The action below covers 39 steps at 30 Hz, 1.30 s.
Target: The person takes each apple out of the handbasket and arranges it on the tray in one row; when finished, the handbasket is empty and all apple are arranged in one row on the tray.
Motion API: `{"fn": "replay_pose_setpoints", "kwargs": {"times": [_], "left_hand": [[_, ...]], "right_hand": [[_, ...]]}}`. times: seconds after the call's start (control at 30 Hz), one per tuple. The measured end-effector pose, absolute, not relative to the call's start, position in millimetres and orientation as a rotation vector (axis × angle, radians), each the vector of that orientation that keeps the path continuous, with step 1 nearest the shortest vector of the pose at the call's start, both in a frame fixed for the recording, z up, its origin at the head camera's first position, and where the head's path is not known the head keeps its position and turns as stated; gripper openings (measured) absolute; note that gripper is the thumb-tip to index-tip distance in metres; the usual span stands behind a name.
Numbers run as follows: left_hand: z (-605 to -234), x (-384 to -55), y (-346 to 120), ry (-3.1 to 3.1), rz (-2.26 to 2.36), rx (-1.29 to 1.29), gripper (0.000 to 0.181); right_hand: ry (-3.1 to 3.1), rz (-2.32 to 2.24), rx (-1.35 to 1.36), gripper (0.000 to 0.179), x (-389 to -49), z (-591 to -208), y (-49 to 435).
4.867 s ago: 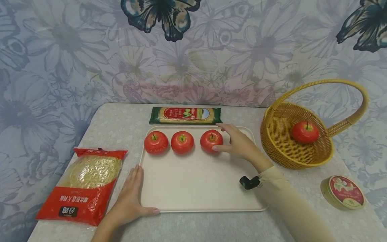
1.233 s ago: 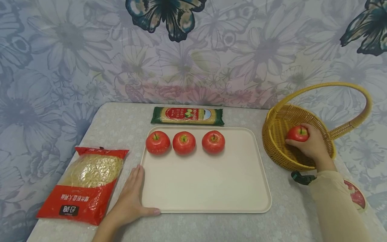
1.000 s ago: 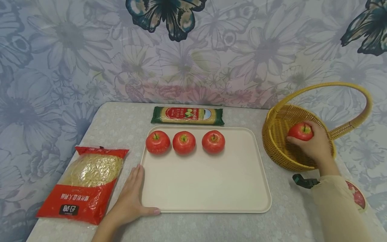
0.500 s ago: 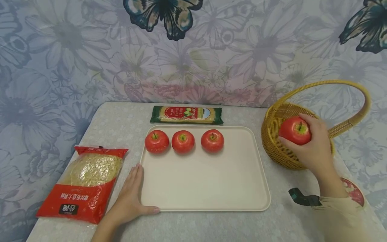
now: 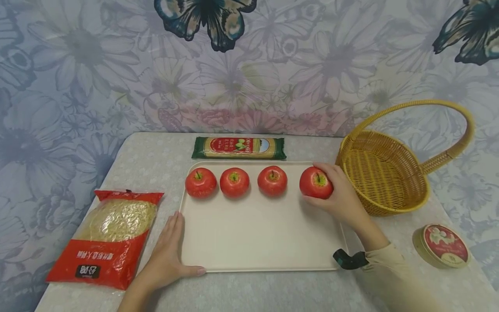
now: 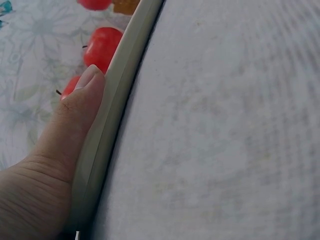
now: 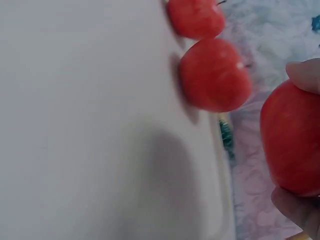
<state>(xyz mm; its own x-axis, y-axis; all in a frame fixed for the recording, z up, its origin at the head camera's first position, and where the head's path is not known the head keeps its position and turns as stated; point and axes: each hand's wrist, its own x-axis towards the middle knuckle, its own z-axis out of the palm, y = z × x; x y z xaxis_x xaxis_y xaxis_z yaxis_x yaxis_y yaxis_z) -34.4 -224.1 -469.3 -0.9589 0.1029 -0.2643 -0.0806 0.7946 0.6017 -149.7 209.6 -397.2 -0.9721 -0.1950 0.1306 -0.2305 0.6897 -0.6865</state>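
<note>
My right hand [image 5: 343, 197] holds a red apple [image 5: 313, 183] between thumb and fingers at the right back of the cream tray [image 5: 257, 234]. In the right wrist view the same apple [image 7: 295, 140] appears above the tray, with a shadow beneath. Along the tray's back edge sit three more apples: a left one [image 5: 200, 183], a middle one [image 5: 234, 182] and a right one [image 5: 272, 181]. My left hand [image 5: 163, 255] rests at the front left corner, straight fingers along the side, thumb on the front edge. The left wrist view shows that thumb [image 6: 70, 120] against the rim.
A wicker basket [image 5: 383, 177] with a tall handle stands right of the tray, a round tin [image 5: 444, 246] in front of it. Behind the tray lies a green-ended pasta packet [image 5: 239, 148]. A red pasta bag [image 5: 109, 238] lies at the left.
My right hand has gripped the apple in the basket, lifted it out and carried it left over the tray. The basket is now bare inside. My left hand has stayed put.
</note>
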Motion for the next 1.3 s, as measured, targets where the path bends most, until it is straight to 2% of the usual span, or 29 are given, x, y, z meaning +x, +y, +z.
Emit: {"fn": "replay_pose_setpoints", "kwargs": {"times": [0.4,1.1,1.3], "left_hand": [[-469.8,-34.5,-223.6,2.708,0.936,0.033,0.155],[-473.9,-37.7,-222.5,2.706,0.937,0.024,0.156],[-473.0,-39.6,-221.2,2.684,0.929,0.012,0.156]], "right_hand": [[-3.039,1.159,0.29,0.093,-180.2,-437.2,204.5],[-3.085,1.273,0.209,0.101,-189.3,-444.8,204.1],[-3.047,1.184,0.248,0.105,-186.3,-445.9,207.9]]}}
